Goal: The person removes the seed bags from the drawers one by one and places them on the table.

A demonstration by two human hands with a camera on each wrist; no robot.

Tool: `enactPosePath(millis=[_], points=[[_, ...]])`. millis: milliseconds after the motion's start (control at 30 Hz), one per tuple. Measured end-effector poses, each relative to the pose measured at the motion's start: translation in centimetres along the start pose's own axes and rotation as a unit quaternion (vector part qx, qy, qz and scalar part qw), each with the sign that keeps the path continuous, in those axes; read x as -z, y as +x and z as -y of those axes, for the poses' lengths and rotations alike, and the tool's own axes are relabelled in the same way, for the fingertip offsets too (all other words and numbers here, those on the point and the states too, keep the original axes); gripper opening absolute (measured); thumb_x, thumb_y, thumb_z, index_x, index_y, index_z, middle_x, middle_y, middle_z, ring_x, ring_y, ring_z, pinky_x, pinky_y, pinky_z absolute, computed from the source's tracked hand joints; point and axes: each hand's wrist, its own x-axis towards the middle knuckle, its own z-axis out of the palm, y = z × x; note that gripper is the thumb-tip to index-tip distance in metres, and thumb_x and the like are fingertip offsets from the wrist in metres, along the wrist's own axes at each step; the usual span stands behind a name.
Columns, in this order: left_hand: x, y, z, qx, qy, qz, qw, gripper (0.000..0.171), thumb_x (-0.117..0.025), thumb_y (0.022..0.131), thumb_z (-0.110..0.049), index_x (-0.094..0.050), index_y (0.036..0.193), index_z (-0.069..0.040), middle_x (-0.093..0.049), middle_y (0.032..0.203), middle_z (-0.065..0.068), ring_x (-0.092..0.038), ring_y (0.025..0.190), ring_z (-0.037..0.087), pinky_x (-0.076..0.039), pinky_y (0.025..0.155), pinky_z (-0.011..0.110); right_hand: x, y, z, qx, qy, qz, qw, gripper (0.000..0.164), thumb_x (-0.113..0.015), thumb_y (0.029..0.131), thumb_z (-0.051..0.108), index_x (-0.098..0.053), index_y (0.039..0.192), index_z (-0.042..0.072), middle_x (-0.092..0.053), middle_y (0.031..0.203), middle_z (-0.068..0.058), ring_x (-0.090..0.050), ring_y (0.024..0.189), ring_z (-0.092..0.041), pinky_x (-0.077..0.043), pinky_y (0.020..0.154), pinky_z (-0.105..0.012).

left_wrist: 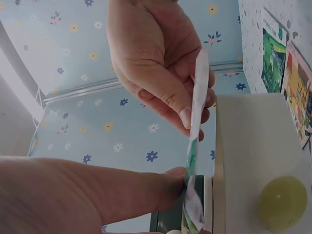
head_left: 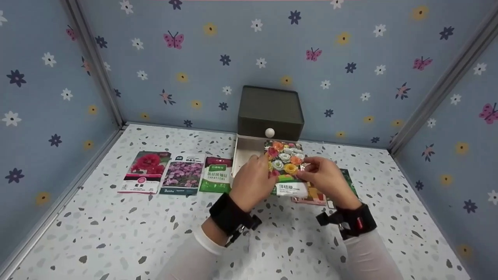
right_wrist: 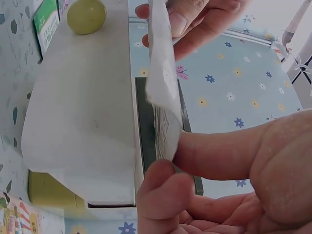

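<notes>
A seed packet (head_left: pixel 286 160) with a colourful flower picture is held between both hands, tilted over a pulled-out white drawer (head_left: pixel 249 147). My left hand (head_left: pixel 253 182) pinches its left edge, thumb on the near face. At the right edge, my right hand (head_left: pixel 326 177) pinches it between thumb and fingers. Seen edge-on in the left wrist view, the packet (left_wrist: pixel 197 97) is thin and slightly bent. Its edge (right_wrist: pixel 165 107) is creased in the right wrist view, close by the right fingertips. The packet and hands hide much of the drawer's inside.
The dark green box (head_left: pixel 270 107) with a white knob (head_left: pixel 269 133) stands against the patterned back wall. Left of it lie a red-flower packet (head_left: pixel 144 171), a purple-flower packet (head_left: pixel 183 175) and a green packet (head_left: pixel 216 175). More packets (head_left: pixel 313 196) lie partly hidden under the right hand.
</notes>
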Motion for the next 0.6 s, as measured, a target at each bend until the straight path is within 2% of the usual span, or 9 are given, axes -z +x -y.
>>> enactPosePath(millis=[133, 333, 500, 600], points=[[-0.4, -0.2, -0.4, -0.022, -0.005, -0.009, 0.9997, 0.039, -0.087, 0.097, -0.014, -0.072, 0.127, 0.006, -0.070, 0.109, 0.018, -0.069, 0.091, 0.028, -0.061, 0.078, 0.045, 0.5, -0.4, -0.3, -0.001, -0.003, -0.007, 1.000, 0.065, -0.084, 0.102, 0.018, -0.057, 0.157, -0.004, -0.073, 0.113, -0.013, -0.069, 0.092, -0.023, -0.060, 0.077, -0.034], [-1.2, -0.6, -1.1, -0.042, -0.029, -0.015, 0.9986, 0.048, -0.088, 0.098, -0.019, -0.069, 0.133, 0.008, -0.069, 0.119, 0.019, -0.069, 0.097, 0.026, -0.063, 0.085, 0.041, 1.2, -0.9, -1.1, 0.021, 0.006, -0.017, 1.000, 0.060, -0.080, 0.103, 0.012, -0.057, 0.155, -0.008, -0.075, 0.110, -0.014, -0.071, 0.089, -0.022, -0.059, 0.074, -0.032], [-2.0, -0.9, -1.7, -0.059, -0.052, -0.027, 0.9965, 0.047, -0.089, 0.096, -0.018, -0.070, 0.132, 0.006, -0.067, 0.117, 0.017, -0.068, 0.099, 0.026, -0.062, 0.087, 0.039, 2.1, -1.4, -1.6, 0.029, -0.014, -0.031, 0.999, 0.061, -0.080, 0.104, 0.014, -0.055, 0.155, -0.009, -0.075, 0.109, -0.013, -0.072, 0.089, -0.019, -0.059, 0.075, -0.032], [-2.5, -1.1, -2.1, -0.071, -0.057, -0.025, 0.9955, 0.049, -0.089, 0.096, -0.016, -0.070, 0.135, 0.006, -0.068, 0.121, 0.017, -0.068, 0.107, 0.026, -0.062, 0.093, 0.037, 2.8, -1.6, -2.0, 0.026, -0.014, -0.032, 0.999, 0.063, -0.080, 0.105, 0.015, -0.053, 0.157, -0.010, -0.075, 0.111, -0.015, -0.072, 0.091, -0.020, -0.060, 0.075, -0.032]])
